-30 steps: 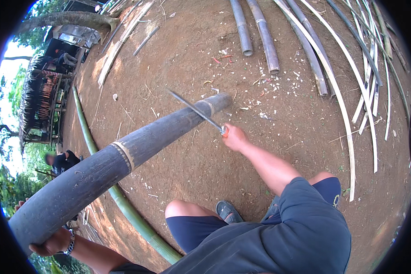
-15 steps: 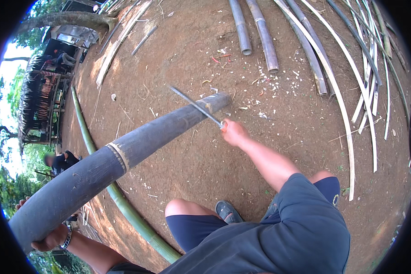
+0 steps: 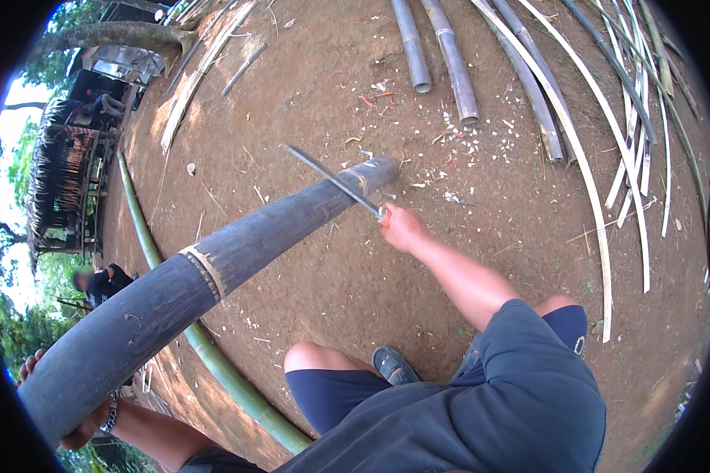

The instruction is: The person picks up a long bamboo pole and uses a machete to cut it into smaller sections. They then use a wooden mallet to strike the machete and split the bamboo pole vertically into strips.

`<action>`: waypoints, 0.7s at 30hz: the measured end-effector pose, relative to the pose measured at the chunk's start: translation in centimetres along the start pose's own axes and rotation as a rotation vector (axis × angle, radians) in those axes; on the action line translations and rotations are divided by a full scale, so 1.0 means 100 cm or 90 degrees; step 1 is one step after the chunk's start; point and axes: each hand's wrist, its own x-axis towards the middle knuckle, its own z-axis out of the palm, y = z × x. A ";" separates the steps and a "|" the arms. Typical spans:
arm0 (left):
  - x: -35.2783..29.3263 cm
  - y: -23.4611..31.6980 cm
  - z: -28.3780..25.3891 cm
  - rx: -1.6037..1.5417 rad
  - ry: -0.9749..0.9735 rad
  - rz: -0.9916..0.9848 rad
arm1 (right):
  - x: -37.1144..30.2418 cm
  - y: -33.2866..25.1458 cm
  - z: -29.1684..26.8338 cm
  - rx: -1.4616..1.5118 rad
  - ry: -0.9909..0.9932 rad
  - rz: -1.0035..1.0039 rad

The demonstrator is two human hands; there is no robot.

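Observation:
A thick dark bamboo pole (image 3: 162, 303) slants across the view from the lower left to its far end near the middle, with a pale ring at a node. My left hand (image 3: 89, 424) is wrapped round the near end from beneath, its fingertips showing on the far side. In my right hand (image 3: 405, 229) is a machete (image 3: 320, 170) with an orange handle, held closed in my fist. Its narrow blade crosses the pole close to the far end, by a pale scraped patch. Whether the edge bites into the bamboo I cannot tell.
A long green bamboo pole (image 3: 241, 386) lies on the ground under the dark one. Cut dark poles (image 3: 452, 67) and pale split strips (image 3: 599, 236) lie at the far right. Pale chips dot the dirt. Another person (image 3: 102, 282) is at the left, near a thatched hut (image 3: 55, 181).
The machete's tip has shifted slightly left across the pole. Both hands keep their holds, and the background has slid a little to the left.

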 end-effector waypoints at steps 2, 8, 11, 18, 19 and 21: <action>0.003 0.003 -0.005 -0.024 -0.037 -0.005 | 0.006 0.018 0.012 0.005 0.007 0.022; 0.005 0.008 -0.008 0.004 0.029 0.048 | 0.015 0.032 0.015 0.042 0.093 0.020; 0.011 0.003 -0.002 0.054 0.147 0.117 | 0.010 0.033 0.019 0.080 0.058 0.004; 0.011 0.011 -0.007 -0.005 0.070 0.101 | -0.012 0.014 0.003 0.001 0.021 0.005; 0.014 0.003 -0.004 -0.011 0.078 0.109 | 0.005 0.033 0.008 0.025 0.038 0.059; 0.015 -0.007 0.007 0.005 0.110 0.128 | 0.016 0.044 0.009 0.037 0.070 0.084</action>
